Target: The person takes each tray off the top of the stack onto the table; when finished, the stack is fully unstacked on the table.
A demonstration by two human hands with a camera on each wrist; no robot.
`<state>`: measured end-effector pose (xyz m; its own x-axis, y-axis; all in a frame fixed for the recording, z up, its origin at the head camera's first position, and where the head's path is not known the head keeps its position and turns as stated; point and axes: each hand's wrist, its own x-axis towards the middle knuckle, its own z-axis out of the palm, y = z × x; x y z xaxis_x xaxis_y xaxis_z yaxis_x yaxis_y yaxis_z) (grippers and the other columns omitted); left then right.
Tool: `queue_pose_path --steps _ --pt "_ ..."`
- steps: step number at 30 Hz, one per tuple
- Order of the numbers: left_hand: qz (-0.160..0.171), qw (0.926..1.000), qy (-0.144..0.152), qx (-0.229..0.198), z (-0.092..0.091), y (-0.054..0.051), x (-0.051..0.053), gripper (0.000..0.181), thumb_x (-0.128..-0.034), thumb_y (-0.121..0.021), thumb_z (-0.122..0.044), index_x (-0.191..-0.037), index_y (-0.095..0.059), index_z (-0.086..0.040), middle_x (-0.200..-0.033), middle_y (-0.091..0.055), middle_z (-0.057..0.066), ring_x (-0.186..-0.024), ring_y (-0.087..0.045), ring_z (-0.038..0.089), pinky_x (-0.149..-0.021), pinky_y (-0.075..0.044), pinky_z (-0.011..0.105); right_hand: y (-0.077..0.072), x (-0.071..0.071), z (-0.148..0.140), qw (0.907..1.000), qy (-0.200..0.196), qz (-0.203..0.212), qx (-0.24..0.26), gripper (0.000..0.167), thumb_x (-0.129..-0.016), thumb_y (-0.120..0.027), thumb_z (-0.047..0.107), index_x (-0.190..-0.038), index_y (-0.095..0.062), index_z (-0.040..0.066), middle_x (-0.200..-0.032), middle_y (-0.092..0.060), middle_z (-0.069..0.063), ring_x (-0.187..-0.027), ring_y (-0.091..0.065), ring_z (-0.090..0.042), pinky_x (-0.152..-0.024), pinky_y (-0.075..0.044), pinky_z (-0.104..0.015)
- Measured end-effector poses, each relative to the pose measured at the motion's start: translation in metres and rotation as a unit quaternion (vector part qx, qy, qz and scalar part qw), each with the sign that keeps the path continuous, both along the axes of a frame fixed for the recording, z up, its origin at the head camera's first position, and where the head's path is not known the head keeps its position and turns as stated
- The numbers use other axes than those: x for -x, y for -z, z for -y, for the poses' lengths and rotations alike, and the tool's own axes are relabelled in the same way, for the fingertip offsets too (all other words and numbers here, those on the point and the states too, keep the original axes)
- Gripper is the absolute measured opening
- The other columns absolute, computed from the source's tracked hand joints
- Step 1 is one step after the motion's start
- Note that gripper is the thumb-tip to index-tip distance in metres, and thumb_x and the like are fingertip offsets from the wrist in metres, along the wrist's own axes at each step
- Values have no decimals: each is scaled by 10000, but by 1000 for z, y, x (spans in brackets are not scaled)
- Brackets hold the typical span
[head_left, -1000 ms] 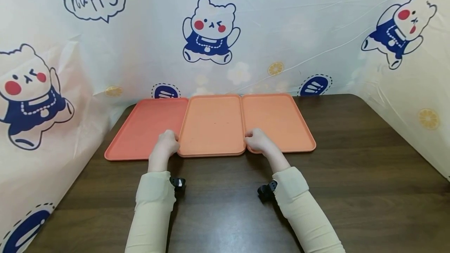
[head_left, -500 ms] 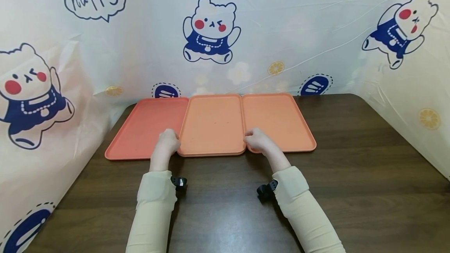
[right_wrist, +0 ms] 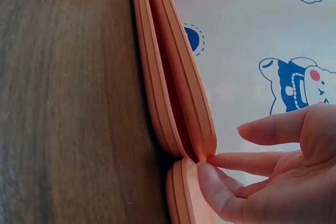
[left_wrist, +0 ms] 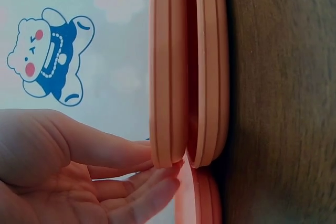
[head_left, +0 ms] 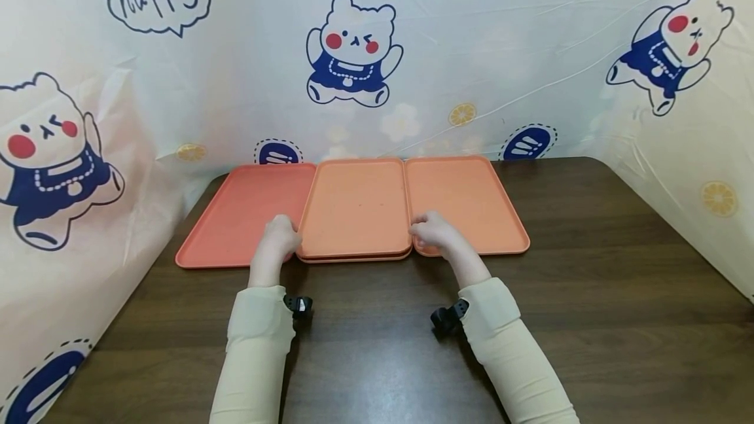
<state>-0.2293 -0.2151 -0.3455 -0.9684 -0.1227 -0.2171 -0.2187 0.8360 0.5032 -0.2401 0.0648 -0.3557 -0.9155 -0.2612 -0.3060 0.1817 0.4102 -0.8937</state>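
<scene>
An orange tray (head_left: 362, 208) lies over a second orange tray (left_wrist: 211, 66) in the middle of the row. Its near edge is raised, leaving a narrow dark gap between the two. My left hand (head_left: 278, 239) pinches the upper tray's near left corner, thumb above and fingers underneath. At the opposite near corner, the fingers of my right hand (head_left: 434, 231) touch the edge from below. In the right wrist view its thumb (right_wrist: 273, 128) stands away from the tray.
A coral-red tray (head_left: 235, 228) adjoins the stack on the left, and another orange tray (head_left: 471, 198) on the right. All rest on a dark wooden table (head_left: 377, 345). Behind rises a patterned cloth (head_left: 247, 84) with bear drawings.
The near edge of the upper middle tray has risen slightly off the one beneath, opening a thin gap. Both hands stay at the same corners; the right-hand fingers have spread a little.
</scene>
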Motion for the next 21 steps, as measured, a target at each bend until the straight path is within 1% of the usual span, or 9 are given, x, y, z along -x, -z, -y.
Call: queue_pose_path --steps 2,4,6,9,12,15,18,20,21 --pt "-60 10000 33 20 -1 -1 0 377 -805 -401 76 -522 -267 -133 -483 -186 -41 -407 -219 92 -399 -265 220 -1 0 0 10000 27 39 85 468 -954 -387 43 -1393 -313 -101 -910 -454 -101 -534 -409 -73 -547 -394 -198" --pt "-103 9999 66 33 -1 -1 -1 377 -798 -400 82 -523 -259 -134 -496 -166 -43 -424 -186 93 -405 -243 223 -2 0 0 9998 44 111 173 475 -955 -382 39 -1399 -294 -103 -1001 -439 -138 -584 -437 -92 -585 -426 -213" --pt "-117 9999 99 31 -1 -1 -1 373 -792 -395 87 -528 -253 -135 -506 -153 -42 -439 -164 96 -411 -226 227 -2 0 0 9995 78 197 216 477 -957 -381 39 -1405 -285 -95 -1018 -441 -152 -629 -464 -111 -620 -461 -227" --pt "-123 9999 110 30 -1 -2 -1 366 -785 -400 88 -529 -260 -134 -504 -159 -41 -437 -172 97 -414 -225 229 -3 0 -1 9996 79 203 189 485 -959 -384 43 -1410 -275 -99 -1053 -437 -163 -704 -497 -137 -723 -530 -271" --pt "-154 9998 118 52 -1 -3 -1 359 -779 -402 87 -526 -267 -130 -496 -170 -40 -430 -185 97 -410 -227 226 -3 0 -1 9998 45 144 145 489 -959 -381 37 -1412 -265 -104 -1116 -436 -199 -722 -517 -153 -806 -544 -320" --pt "-167 9998 100 82 -1 -3 -1 356 -779 -406 83 -523 -277 -127 -491 -180 -38 -428 -191 99 -408 -231 226 -1 0 -3 10000 -53 -2 42 485 -940 -390 4 -1396 -279 -117 -1190 -436 -249 -710 -566 -159 -795 -546 -323" --pt "-180 9997 79 116 -1 -3 -1 347 -779 -417 77 -520 -301 -124 -483 -207 -35 -426 -224 104 -410 -250 225 1 1 -4 9996 -213 -185 -41 239 -905 -426 -37 -1122 -461 -128 -1078 -494 -237 -692 -618 -164 -710 -542 -293" --pt "-173 9997 70 140 0 -3 -2 340 -776 -422 69 -517 -316 -123 -477 -230 -33 -426 -251 106 -413 -264 223 3 2 -4 9992 -270 -278 -32 24 -882 -457 -57 -888 -475 -72 -930 -519 -176 -694 -636 -179 -672 -534 -286" --pt "-177 9997 68 155 0 -3 -2 336 -773 -423 66 -515 -323 -123 -473 -242 -31 -424 -266 106 -412 -270 222 3 2 -4 9991 -294 -314 -30 93 -875 -471 -60 -792 -438 -34 -859 -515 -144 -701 -647 -188 -659 -532 -284"
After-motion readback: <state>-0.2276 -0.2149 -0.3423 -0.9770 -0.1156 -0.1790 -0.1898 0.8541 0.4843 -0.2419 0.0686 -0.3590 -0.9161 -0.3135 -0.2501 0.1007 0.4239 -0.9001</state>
